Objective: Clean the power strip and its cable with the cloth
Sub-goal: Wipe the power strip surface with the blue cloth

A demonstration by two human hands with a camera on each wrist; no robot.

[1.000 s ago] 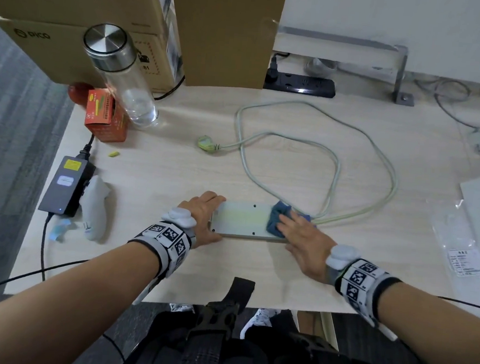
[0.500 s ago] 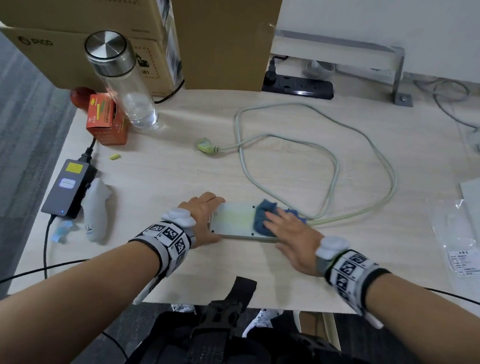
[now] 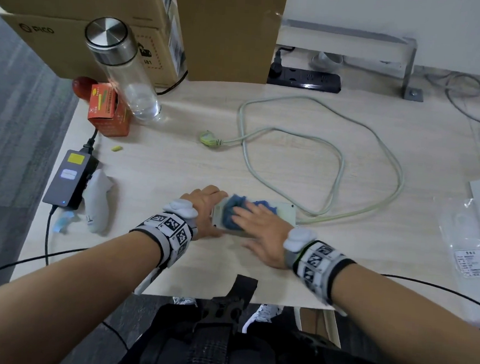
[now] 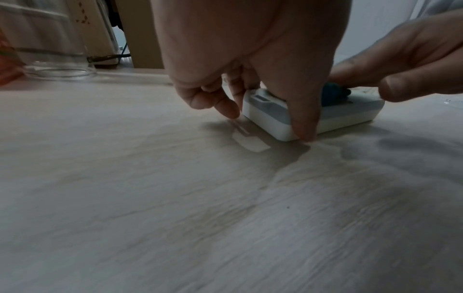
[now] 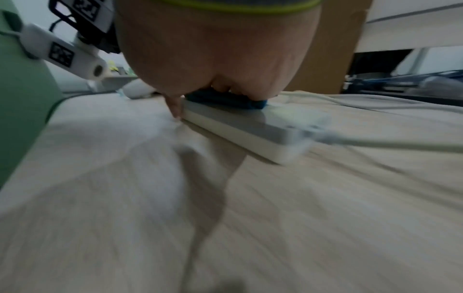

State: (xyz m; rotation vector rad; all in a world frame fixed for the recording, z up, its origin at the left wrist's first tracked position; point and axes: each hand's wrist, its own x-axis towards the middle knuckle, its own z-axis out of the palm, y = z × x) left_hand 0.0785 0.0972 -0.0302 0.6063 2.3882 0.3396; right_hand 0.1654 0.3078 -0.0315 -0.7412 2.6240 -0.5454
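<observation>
A white power strip [image 3: 283, 212] lies flat near the table's front edge, and its pale cable [image 3: 341, 161] loops away behind it to a plug [image 3: 208, 137]. My left hand [image 3: 211, 205] grips the strip's left end; in the left wrist view its thumb and fingers curl round that end of the strip [image 4: 345, 117]. My right hand [image 3: 245, 211] presses a blue cloth [image 3: 232, 214] onto the left part of the strip's top with flat fingers. The right wrist view shows the cloth [image 5: 225, 101] under the palm, the strip [image 5: 263, 126] and the cable [image 5: 375, 144] leaving its right end.
A glass bottle [image 3: 126, 72], an orange box [image 3: 108, 111], a power adapter [image 3: 71, 178] and a white controller [image 3: 97, 205] stand at the left. Cardboard boxes [image 3: 102, 13] and a black power strip [image 3: 304, 79] line the back. A plastic bag [image 3: 469, 246] lies at the right.
My right hand has slid the cloth leftward along the strip, from its right end to near the left end. The left hand has kept its grip in place.
</observation>
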